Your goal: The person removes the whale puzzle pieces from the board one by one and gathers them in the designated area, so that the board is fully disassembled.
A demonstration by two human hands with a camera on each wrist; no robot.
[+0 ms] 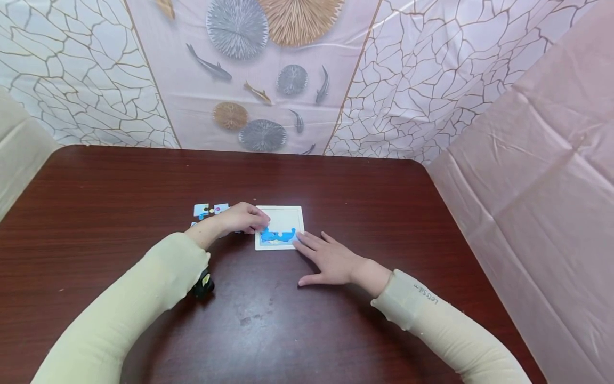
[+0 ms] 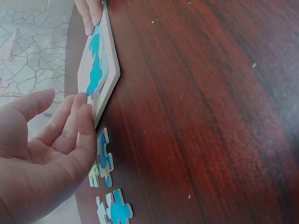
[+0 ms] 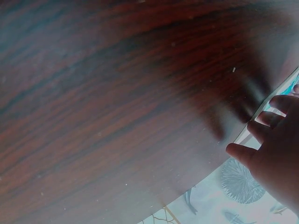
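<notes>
A square white puzzle tray [image 1: 283, 214] lies on the table, with joined blue puzzle pieces [image 1: 279, 236] along its near side. My left hand [image 1: 243, 217] is over the tray's left edge, its fingers loosely bent and their tips at the left end of the blue pieces. In the left wrist view no piece shows between its fingers and thumb. With fingers spread, my right hand [image 1: 333, 261] rests its fingertips on the tray's right edge. Loose puzzle pieces [image 2: 119, 207] lie left of the tray, partly hidden behind the left hand and forearm in the head view.
The dark reddish-brown wooden table [image 1: 364, 197] extends around the tray. A small black object [image 1: 203, 285] with a yellow-green mark shows beside the left sleeve. Patterned cloth [image 1: 259, 69] hangs behind the table, and plain pinkish cloth [image 1: 537, 176] hangs at the right.
</notes>
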